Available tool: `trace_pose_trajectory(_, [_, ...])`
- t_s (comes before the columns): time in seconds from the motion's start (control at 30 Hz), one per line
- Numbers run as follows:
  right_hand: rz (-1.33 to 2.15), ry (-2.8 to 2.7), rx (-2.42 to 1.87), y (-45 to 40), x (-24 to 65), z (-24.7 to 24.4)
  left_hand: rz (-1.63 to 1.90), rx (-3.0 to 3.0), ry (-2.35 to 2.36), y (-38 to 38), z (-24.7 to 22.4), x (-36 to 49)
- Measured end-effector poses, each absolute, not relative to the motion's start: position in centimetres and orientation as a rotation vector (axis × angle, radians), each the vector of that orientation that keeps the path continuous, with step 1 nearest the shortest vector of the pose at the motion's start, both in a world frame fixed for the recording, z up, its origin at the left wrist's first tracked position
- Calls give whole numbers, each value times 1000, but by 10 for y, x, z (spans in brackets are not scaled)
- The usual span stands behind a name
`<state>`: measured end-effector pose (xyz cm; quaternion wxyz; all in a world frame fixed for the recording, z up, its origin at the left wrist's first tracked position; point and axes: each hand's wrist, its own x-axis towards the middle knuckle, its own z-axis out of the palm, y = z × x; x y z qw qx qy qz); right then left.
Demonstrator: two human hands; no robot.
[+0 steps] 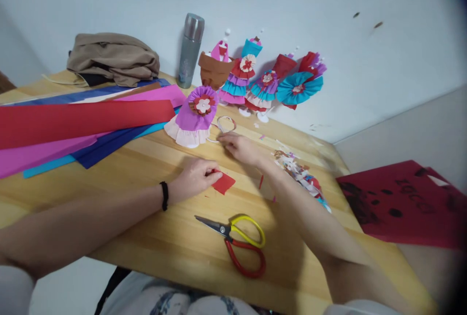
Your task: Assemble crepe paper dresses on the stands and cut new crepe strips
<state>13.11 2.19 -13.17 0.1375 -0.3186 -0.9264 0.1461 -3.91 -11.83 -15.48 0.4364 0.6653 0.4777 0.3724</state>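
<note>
Item 1: small red crepe-like paper piece point(224, 184), roughly 4-sided, resting low over the counter point(164, 249) of pale wood, between the 2 hands and the scissors. Held at its upper left edge.

Item 2: left hand point(194, 177), black band at wrist. Thumb and fingers clamped on the red piece. Handling note: a light pinch at the edge should suit best; thin paper probably creases or stretches under a hard grip.

Item 3: right hand point(241, 149), at the thin white looped cord point(226, 119), beside the hem of the purple-and-pale-pink ruffled paper dress point(193, 122). Fingers bunched near the cord; cannot tell whether they are closed on it. Handling note: best to take the cord by a free end, lift it clear of the dress and avoid dragging the hem or the flower.

Item 4: black-bladed scissors with 1 yellow and 1 red handle loop point(225, 231), lying nearest the person, points to the left. Neither hand touches them; the forearms should pass clear of the points.

Item 5: heap of mixed paper scraps point(301, 174), beyond the right forearm. Advisable to keep the red piece apart from it.
</note>
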Motion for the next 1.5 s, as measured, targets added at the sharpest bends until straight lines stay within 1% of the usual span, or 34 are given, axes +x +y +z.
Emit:
trace_pose_trajectory(0.1, [387, -2671, -976, 10, 149, -143, 918, 1679, 1196, -118, -153, -40])
trace_pose_trajectory(0.27, [358, -2655, -1079, -13, 184, -140, 924, 1685, 1225, -115, -153, -39])
trace_pose_trajectory(0.4, [366, -2411, -1151, -44, 195, -140, 941, 1680, 1247, -113, -153, -38])
trace_pose_trajectory(0.47, [473, -2262, -1125, -61, 190, -140, 937, 1671, 1251, -113, -151, -38])
trace_pose_trajectory(0.6, [801, -2098, -1069, -87, 174, -147, 943, 1660, 1239, -115, -149, -36])
trace_pose_trajectory(0.9, [1100, -1920, -1030, -100, 167, -163, 977, 1658, 1186, -119, -141, -40])
trace_pose_trajectory(1.07, [1177, -1874, -1003, -99, 170, -164, 973, 1644, 1080, -120, -140, -42])
trace_pose_trajectory(1.17, [1074, -1944, -978, -100, 171, -164, 978, 1565, 1060, -119, -144, -41])
trace_pose_trajectory(1.37, [605, -2143, -897, -103, 167, -166, 917, 1702, 1088, -120, -145, -39])
trace_pose_trajectory(1.43, [540, -2177, -942, -102, 165, -167, 899, 1770, 1097, -120, -144, -39])
trace_pose_trajectory(1.5, [558, -2152, -997, -100, 164, -168, 893, 1781, 1117, -120, -144, -39])
